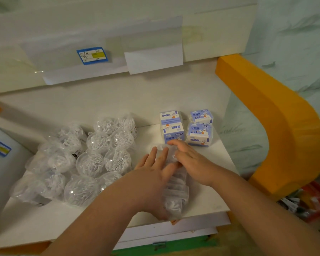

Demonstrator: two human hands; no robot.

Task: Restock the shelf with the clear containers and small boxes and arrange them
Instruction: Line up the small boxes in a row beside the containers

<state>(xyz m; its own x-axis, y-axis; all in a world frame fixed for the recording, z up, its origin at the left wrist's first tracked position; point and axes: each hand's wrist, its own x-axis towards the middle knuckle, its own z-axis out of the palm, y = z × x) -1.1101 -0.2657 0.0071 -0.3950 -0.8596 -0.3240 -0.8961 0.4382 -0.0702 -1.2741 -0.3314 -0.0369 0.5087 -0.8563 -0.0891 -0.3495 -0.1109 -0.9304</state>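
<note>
Clear, crinkled plastic fills the space between the two hands: a clear packet (175, 189) of small pale items lies on the white shelf (118, 100), its long axis running from the front edge back toward the boxes. The left hand (151, 180) lies flat along the packet's left side, fingers (151, 154) spread and nearly straight, pressing rather than gripping. The right hand (190, 161) rests over the packet's far end, fingers loosely curved with the tips touching the plastic; whether they pinch it I cannot tell. Just beyond the fingertips stand four small blue-and-white boxes (187, 128), two stacks of two side by side, printed faces toward the front. To the left, near the left hand, a cluster of clear round containers (103, 154) sits packed together, each full of thin white sticks; further left more of them lie in wrinkled clear wrap (50, 167). A blue price label (92, 55) hangs on the shelf edge above, and an orange post (277, 115) curves down the right side.
</note>
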